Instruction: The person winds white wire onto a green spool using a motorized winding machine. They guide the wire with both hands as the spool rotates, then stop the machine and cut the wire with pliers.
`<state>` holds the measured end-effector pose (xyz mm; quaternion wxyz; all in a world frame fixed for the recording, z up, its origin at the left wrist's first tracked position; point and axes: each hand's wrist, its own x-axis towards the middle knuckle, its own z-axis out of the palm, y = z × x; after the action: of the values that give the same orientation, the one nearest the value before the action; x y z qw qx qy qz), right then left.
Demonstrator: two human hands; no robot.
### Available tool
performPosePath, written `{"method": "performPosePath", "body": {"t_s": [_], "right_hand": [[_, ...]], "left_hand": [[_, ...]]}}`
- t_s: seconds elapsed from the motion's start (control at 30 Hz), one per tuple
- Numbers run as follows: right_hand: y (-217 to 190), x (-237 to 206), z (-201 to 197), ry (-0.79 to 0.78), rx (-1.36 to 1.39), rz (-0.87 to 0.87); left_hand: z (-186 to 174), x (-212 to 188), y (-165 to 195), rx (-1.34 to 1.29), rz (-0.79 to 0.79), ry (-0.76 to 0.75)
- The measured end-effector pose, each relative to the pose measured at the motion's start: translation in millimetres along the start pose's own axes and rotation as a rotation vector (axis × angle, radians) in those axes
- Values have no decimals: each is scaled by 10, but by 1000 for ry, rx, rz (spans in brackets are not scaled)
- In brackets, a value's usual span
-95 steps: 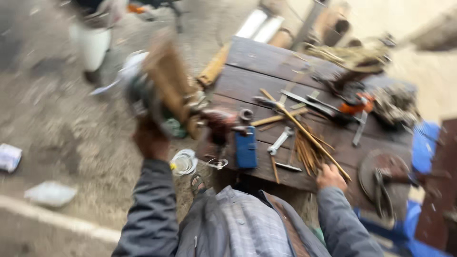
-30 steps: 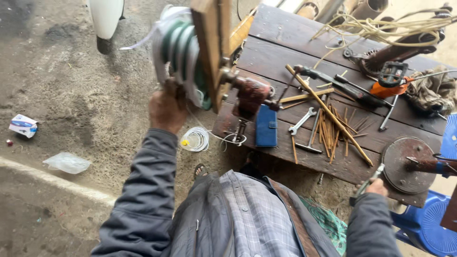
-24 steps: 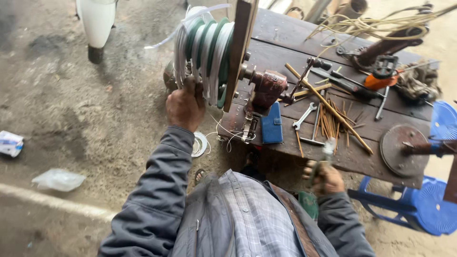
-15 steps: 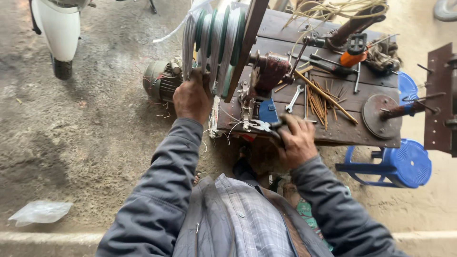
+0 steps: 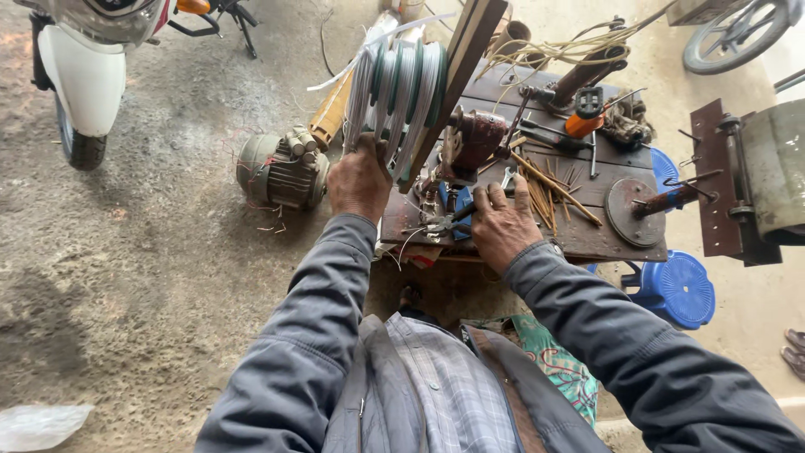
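Head view: left hand (image 5: 359, 178) grips the stacked wire coils (image 5: 396, 88) on the wooden former (coils fully wound, still mounted). Right hand (image 5: 501, 226), fingers curled, rests on the surface (image 5: 587, 235) by the pliers (image 5: 440, 224); whether it holds them, cannot tell. Removal outstanding.

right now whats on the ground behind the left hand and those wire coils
An electric motor lies on the concrete just past the left hand, loose wires trailing from it. The wire coils and the hand cover whatever sits between the motor and the wooden table.
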<state>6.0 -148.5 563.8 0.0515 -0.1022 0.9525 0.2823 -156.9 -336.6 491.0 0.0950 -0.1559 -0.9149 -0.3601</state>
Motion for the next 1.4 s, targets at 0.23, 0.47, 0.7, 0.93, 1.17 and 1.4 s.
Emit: {"method": "performPosePath", "body": {"t_s": [0.23,0.47,0.7,0.93,1.17,1.4], "right_hand": [[93,-43,-168,29,-21,46],[-60,213,-15,-65,-54,-55],[-157,55,105,-173,457,-161],[-762,-98,289,-428,1368,-74],[-1449,-223,661,-260,1095,-500],[-711,-293,1404,-225,1257,-250]], "left_hand": [[15,37,-17,-49,-29,-51],[-23,41,0,-81,-3,4],[-30,67,-20,-26,-26,-35],[-55,59,8,-49,-24,12],[-43,74,-26,-40,-3,8],[-5,61,-81,29,-10,40]]}}
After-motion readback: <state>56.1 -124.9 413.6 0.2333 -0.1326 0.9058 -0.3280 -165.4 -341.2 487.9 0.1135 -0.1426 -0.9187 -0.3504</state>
